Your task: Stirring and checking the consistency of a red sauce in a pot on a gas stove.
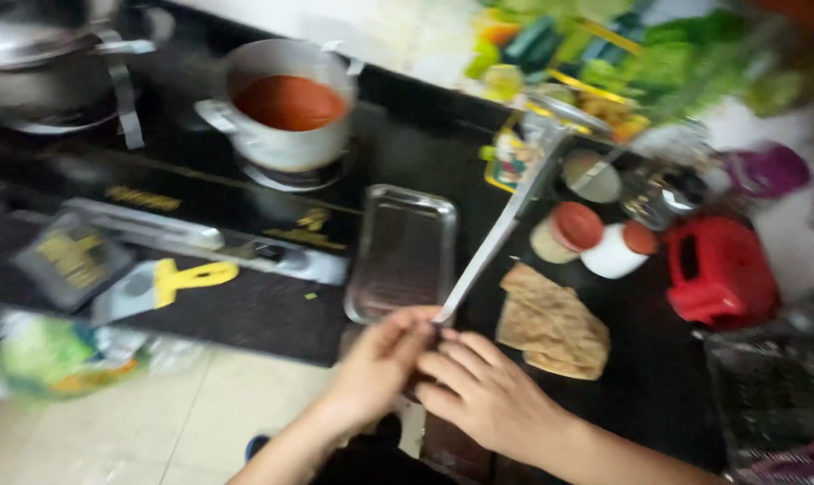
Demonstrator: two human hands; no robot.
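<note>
Both hands meet at the near edge of the black worktop (272, 310). The left hand (380, 364) and right hand (488, 395) are closed, fingertips together, around the lower end of a long flat metal utensil (497, 238), which slants up and away toward the blurred packets at the back. Just left of it lies a rectangular steel tray (402, 251); just right, a folded brown flatbread (551, 323). Beyond the flatbread stand two white tubs with red lids (596, 238) and a red plastic container (717, 269). A steel pot of red sauce (288, 103) sits on the stove. Pale floor tiles (182, 422) show below the edge.
</note>
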